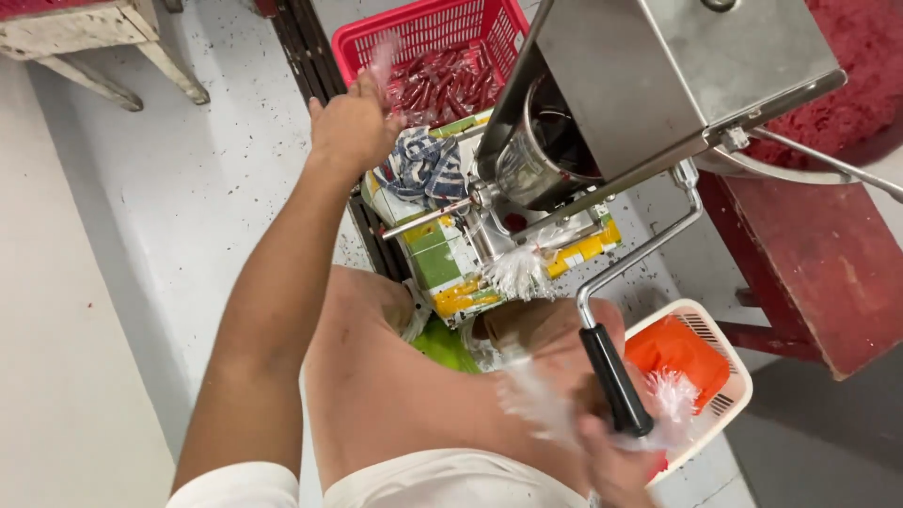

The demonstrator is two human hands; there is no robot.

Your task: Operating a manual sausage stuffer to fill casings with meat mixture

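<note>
Reaching out, the left hand (353,122) hangs half open over the red plastic basket (376,38) of dark red sausages (447,85); whether it holds anything is blurred. The right hand (611,452), near the black crank handle (616,381), clutches clear plastic casing (536,400); a steady release would land pieces inside the rim.

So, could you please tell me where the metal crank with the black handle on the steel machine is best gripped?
Grip the black handle at the free end of the metal crank, wrapping the fingers around it from the lower right, near the right hand. It is a thick straight cylinder, angled toward the person; the thin bent rod above gives a poorer hold.
</note>
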